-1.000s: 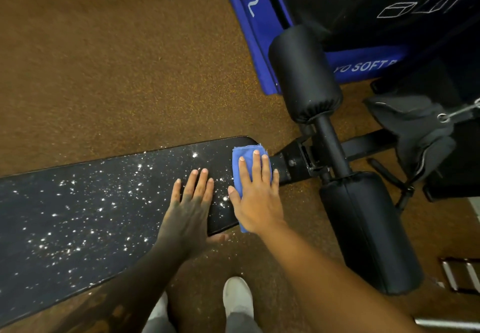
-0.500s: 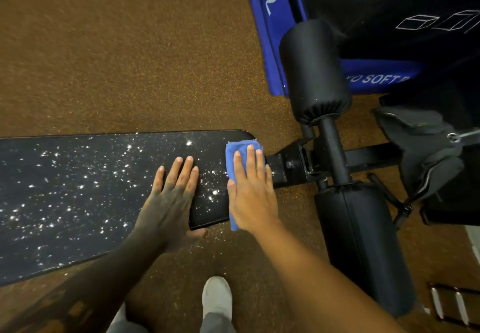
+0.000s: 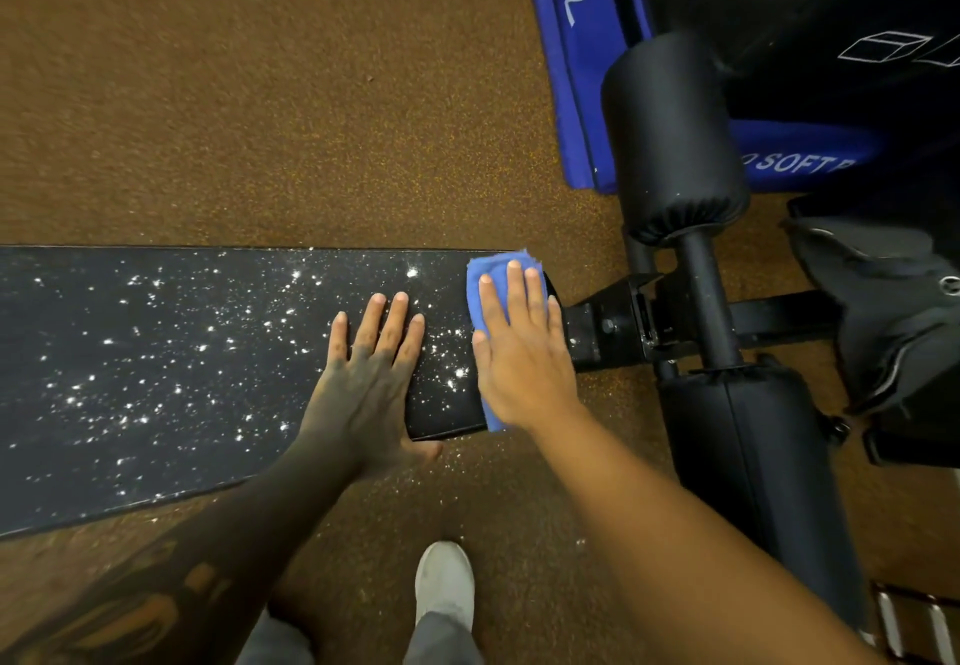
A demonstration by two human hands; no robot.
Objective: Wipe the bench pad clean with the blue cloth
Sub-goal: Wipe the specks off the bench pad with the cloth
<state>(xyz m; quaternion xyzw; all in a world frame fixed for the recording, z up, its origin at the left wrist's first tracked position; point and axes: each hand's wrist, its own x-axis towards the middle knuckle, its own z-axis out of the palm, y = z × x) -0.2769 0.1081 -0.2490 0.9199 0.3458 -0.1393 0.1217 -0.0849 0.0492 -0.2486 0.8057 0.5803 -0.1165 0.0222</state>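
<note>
A long black bench pad (image 3: 171, 368) crosses the left half of the head view, speckled with white specks. At its right end lies a folded blue cloth (image 3: 480, 280), pressed flat under my right hand (image 3: 524, 352), whose fingers are straight. My left hand (image 3: 369, 384) rests flat on the pad just left of the cloth, fingers spread, its thumb over the near edge. Most of the cloth is hidden beneath my right palm.
Right of the pad are the bench's black metal bracket (image 3: 618, 321) and two black foam rollers (image 3: 675, 139), (image 3: 763, 477). A blue mat (image 3: 587, 72) lies behind them. Brown speckled floor (image 3: 260, 93) surrounds the bench; my white shoe (image 3: 444, 581) stands below.
Both hands stay flat at the pad's right end, the cloth still under the right hand. The camera has shifted, so the pad now looks level across the frame.
</note>
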